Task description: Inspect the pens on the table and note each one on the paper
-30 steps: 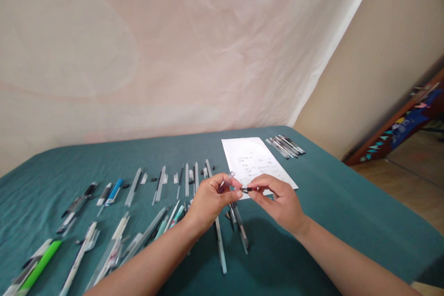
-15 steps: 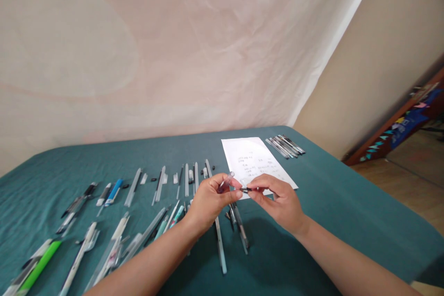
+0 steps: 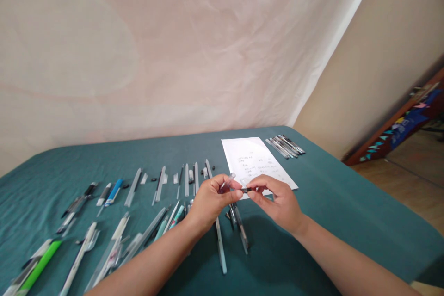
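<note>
My left hand (image 3: 210,201) is closed, with a clear pen barrel (image 3: 230,178) sticking up between its curled fingers. Its thumb and fingertip also meet a small black pen part (image 3: 245,190). The other end of that black part is pinched by my right hand (image 3: 279,200), closed just to the right. A small clear piece (image 3: 243,182) shows between the hands, partly hidden by the fingers. Both hands are above the lower edge of a handwritten white sheet (image 3: 243,148). Below them lie dark pens (image 3: 240,226) and a long pale pen tube (image 3: 220,245).
Taken-apart pens (image 3: 133,187), caps and refills lie in a row across the green tablecloth (image 3: 347,222). More pens (image 3: 78,259), including a bright green one (image 3: 40,268), are at the front left. Several pens (image 3: 286,146) lie side by side right of the sheet.
Hardly anything differs. The clear barrel in my left hand has tilted or shifted slightly; both hands stay in place, pinching the black part.
</note>
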`<state>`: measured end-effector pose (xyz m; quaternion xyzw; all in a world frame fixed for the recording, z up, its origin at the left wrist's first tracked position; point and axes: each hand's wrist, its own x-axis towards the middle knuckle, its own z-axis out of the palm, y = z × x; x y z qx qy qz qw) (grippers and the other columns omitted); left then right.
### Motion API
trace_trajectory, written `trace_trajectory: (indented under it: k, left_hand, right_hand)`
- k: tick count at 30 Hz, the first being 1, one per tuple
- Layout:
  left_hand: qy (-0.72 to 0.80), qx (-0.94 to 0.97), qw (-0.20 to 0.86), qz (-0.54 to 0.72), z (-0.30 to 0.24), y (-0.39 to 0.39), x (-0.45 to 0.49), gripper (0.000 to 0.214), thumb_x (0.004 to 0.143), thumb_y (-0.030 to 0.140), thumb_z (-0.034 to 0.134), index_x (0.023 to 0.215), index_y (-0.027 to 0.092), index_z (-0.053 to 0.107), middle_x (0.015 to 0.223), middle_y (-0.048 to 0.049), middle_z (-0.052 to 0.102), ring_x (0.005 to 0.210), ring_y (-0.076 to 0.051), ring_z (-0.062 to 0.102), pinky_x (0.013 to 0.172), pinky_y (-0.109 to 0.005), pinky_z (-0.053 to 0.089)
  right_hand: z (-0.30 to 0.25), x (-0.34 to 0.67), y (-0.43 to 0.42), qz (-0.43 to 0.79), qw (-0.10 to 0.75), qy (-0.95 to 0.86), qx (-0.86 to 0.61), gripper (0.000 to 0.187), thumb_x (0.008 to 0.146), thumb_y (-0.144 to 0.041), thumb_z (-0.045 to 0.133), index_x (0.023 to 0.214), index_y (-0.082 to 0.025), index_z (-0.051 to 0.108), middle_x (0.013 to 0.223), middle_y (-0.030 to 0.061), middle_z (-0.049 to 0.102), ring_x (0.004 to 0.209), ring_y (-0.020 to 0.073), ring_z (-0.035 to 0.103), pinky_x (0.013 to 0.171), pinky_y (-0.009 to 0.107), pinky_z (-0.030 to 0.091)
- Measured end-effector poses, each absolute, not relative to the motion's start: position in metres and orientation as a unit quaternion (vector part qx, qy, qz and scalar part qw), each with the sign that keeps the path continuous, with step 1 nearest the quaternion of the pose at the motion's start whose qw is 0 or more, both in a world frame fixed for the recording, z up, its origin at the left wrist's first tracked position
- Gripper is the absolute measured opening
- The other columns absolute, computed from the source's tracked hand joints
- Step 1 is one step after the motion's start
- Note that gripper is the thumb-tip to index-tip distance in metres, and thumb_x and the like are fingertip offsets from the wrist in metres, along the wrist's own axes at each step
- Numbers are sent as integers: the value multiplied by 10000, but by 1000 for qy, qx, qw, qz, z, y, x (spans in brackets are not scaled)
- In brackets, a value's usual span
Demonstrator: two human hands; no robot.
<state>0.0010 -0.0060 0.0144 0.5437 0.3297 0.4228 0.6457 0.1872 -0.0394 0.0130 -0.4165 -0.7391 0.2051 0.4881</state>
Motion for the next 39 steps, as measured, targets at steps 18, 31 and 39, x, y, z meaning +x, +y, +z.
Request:
trace_trajectory:
  k: [18, 31, 39]
  left_hand:
    - [330, 539, 672, 385, 15, -11, 4, 296, 681, 354, 761, 811, 151, 587, 693, 33, 540, 576, -75, 427, 568, -194, 327]
    - [400, 695, 501, 324, 13, -1, -4, 281, 885, 380, 482, 989, 174, 641, 814, -3, 618, 684, -132, 529, 644, -220, 386]
    - [416, 705, 444, 364, 27, -11, -2, 170, 875, 305, 512, 962, 179, 586, 785, -2, 630, 760, -163, 592, 695, -243, 408]
  right_hand:
    - [11, 185, -38, 217, 467, -736, -440, 81, 844, -253, 584, 894, -214, 635, 823, 11, 653, 706, 135, 587, 657, 251, 477]
    - [0, 195, -28, 316, 481, -640, -509, 203, 854, -378, 573, 947, -200, 604, 771, 7, 623, 662, 133, 573, 620, 244, 468]
    - [-1, 190, -28, 343, 483, -634, -497, 204, 841, -374, 591, 942, -199, 624, 785, 11, 627, 679, 138, 569, 632, 254, 475]
